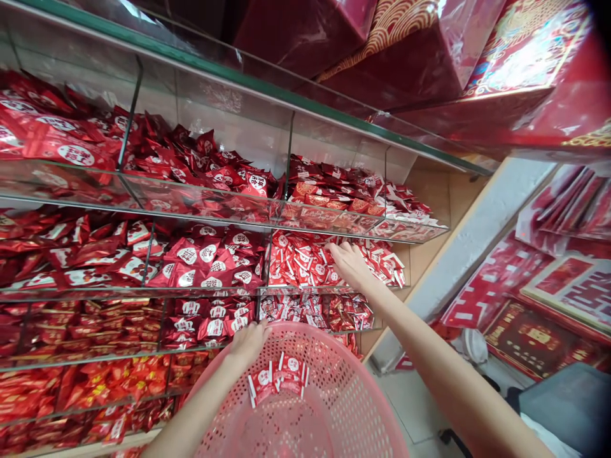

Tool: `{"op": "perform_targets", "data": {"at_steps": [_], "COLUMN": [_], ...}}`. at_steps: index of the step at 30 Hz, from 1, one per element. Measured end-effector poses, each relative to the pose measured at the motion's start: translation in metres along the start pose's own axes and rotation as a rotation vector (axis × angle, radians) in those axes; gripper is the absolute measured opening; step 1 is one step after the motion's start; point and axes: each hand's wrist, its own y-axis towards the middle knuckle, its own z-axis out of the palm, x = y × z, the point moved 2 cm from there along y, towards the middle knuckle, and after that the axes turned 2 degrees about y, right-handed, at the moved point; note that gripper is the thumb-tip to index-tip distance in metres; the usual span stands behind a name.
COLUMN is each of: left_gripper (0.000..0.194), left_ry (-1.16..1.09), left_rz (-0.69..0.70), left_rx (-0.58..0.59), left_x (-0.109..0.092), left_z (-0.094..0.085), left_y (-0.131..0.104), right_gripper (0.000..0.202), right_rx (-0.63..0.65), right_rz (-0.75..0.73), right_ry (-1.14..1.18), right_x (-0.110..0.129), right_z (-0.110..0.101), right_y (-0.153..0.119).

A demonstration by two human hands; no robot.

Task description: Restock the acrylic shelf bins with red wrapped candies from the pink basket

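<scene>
My left hand [251, 345] grips the far rim of a pink perforated plastic basket [367, 388], its fingers closed over the edge. Several small red-and-white wrapped packets [279, 378] lie together inside against the basket's far side. Reaching over the right side of the basket, my right hand [352, 262] is in a shelf compartment of matching small red-and-white packets [300, 257]. Its fingers stretch forward over the pile, slightly apart; the fingertips are partly lost among the packets, and nothing shows lifted in them.
Glass-fronted shelves [205, 197] with dividers hold red wrapped packets in rows, larger ones [191, 257] on the left. A glass edge [267, 89] runs above, with red gift boxes [405, 57] on top. At right are a wooden side panel [432, 229] and red printed goods [539, 337].
</scene>
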Motion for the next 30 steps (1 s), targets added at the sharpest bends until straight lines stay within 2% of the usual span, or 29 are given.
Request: {"op": "perform_targets", "data": {"at_steps": [5, 10, 14, 16, 18, 20, 21, 24, 26, 27, 30], "left_gripper": [0.043, 0.043, 0.042, 0.043, 0.043, 0.043, 0.043, 0.043, 0.043, 0.043, 0.043], "left_ry": [-0.007, -0.012, -0.013, -0.017, -0.020, -0.017, -0.015, -0.009, -0.012, -0.014, -0.014], "left_rz": [-0.013, -0.014, -0.018, -0.032, -0.036, -0.025, -0.022, -0.010, -0.007, -0.004, 0.000], "left_rx": [-0.010, 0.000, 0.009, 0.019, 0.019, 0.011, 0.011, 0.007, 0.004, 0.002, 0.000], "left_x": [0.001, 0.001, -0.002, -0.002, -0.002, -0.002, -0.002, -0.002, -0.003, -0.003, -0.003], "left_z": [0.004, 0.003, 0.000, 0.000, 0.001, 0.001, 0.001, 0.000, -0.002, -0.003, -0.004], "left_y": [0.002, 0.002, 0.000, 0.000, 0.000, 0.000, 0.000, -0.002, -0.003, -0.003, -0.004], "right_gripper": [0.035, 0.046, 0.050, 0.053, 0.055, 0.053, 0.051, 0.039, 0.032, 0.030, 0.028], "right_rx": [0.013, -0.153, -0.395, -0.432, -0.350, -0.216, -0.121, 0.295, 0.526, 0.588, 0.628], "right_rz": [-0.025, -0.017, 0.024, 0.087, 0.259, 0.505, 0.642, 1.016, 1.184, 1.241, 1.299], "right_ry": [0.028, 0.136, 0.423, 0.659, 0.979, 1.360, 1.560, 2.050, 2.196, 2.223, 2.269], "right_x": [0.001, 0.008, 0.041, 0.070, 0.101, 0.132, 0.146, 0.177, 0.185, 0.186, 0.182], "right_z": [-0.010, -0.027, -0.040, -0.037, -0.023, -0.001, 0.013, 0.049, 0.063, 0.067, 0.072], "right_y": [0.000, -0.012, -0.042, -0.062, -0.080, -0.097, -0.104, -0.119, -0.125, -0.127, -0.128]}}
